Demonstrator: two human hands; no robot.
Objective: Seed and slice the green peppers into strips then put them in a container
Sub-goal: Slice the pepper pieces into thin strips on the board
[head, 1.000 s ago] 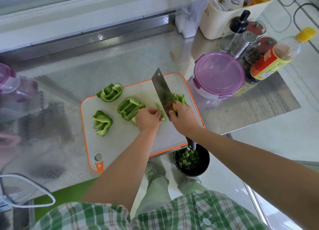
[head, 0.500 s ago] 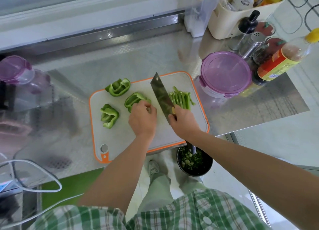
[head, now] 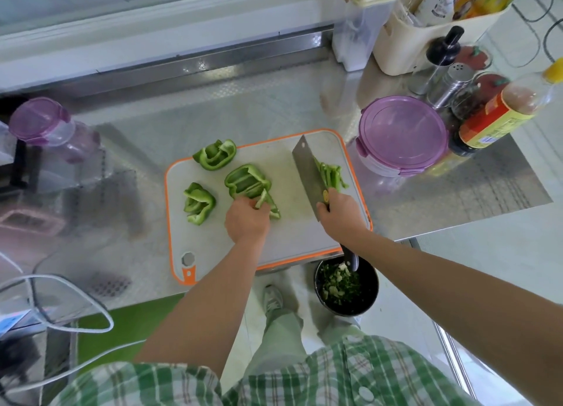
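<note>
Three green pepper pieces lie on the orange-rimmed cutting board [head: 213, 244]: one at the far left corner [head: 216, 155], one at the left [head: 198, 202], and a middle piece [head: 247, 181]. My left hand [head: 247, 220] grips the near end of that middle piece. My right hand [head: 341, 212] holds a cleaver [head: 307, 169] with its blade standing on the board. A pile of cut pepper strips [head: 330, 174] lies just right of the blade. A round container with a purple lid [head: 402, 136] stands shut to the right of the board.
A bottle [head: 502, 114], shakers and jars crowd the back right. A purple-lidded jug [head: 51, 131] stands at the left. A black bin with pepper scraps [head: 347, 287] sits on the floor below the counter edge. White cables [head: 70, 314] loop at the lower left.
The cleaver has pushed the cut strips to the right side of the board. My left hand has moved left onto the middle pepper piece and taken hold of it.
</note>
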